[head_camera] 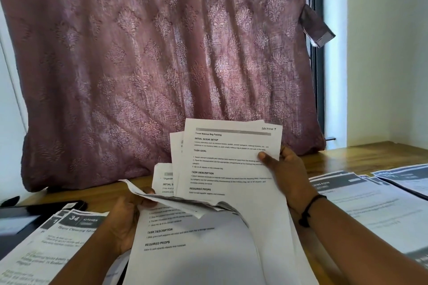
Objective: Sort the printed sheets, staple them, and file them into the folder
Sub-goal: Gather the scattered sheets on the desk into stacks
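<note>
Right grip (281,169) pinches a fanned stack of printed sheets (229,164); left grip (126,217) clutches folded-down pages (176,201) just below, above the tabletop (361,155).

We're in a home room: a patterned mauve curtain (162,53) over the window at twelve o'clock, wooden tabletop (347,157) below, cream walls (389,53) at two.

Your single head-worn view, wide-angle, looking forward and slightly down, close over your hands (208,192), the tabletop (370,155) below, a curtain (162,53) filling the upper frame
</note>
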The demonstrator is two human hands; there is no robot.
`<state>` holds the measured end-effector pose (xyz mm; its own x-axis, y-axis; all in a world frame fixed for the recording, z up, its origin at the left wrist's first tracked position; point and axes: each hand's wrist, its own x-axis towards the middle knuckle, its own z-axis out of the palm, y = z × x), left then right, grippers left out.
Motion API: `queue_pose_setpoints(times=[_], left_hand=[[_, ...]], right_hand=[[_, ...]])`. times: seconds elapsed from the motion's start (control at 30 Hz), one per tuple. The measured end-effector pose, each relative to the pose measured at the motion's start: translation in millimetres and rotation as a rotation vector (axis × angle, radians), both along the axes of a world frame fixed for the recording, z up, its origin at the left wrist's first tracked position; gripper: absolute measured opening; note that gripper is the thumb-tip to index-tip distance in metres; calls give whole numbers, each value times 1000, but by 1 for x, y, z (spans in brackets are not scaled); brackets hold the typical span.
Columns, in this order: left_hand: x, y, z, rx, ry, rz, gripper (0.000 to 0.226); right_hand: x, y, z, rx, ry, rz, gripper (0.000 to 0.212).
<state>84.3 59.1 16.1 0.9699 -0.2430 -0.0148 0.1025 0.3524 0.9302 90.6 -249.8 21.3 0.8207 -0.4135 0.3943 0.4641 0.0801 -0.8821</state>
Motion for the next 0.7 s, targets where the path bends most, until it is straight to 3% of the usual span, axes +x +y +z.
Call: queue_pose_setpoints(times=[0.2,0.47,0.57,0.7], left_hand=[[-1,1,0,35,47,43,29],[-3,0,3,43,86,120,27],[-4,0,3,53,80,133,25],[-3,0,2,40,71,118,25]], right_hand=[[3,7,-2,-42,-64,-23,23],[-1,9,-7,26,35,409,33],[-4,10,-6,-6,74,453,18],[-4,9,-7,-4,85,461,16]])
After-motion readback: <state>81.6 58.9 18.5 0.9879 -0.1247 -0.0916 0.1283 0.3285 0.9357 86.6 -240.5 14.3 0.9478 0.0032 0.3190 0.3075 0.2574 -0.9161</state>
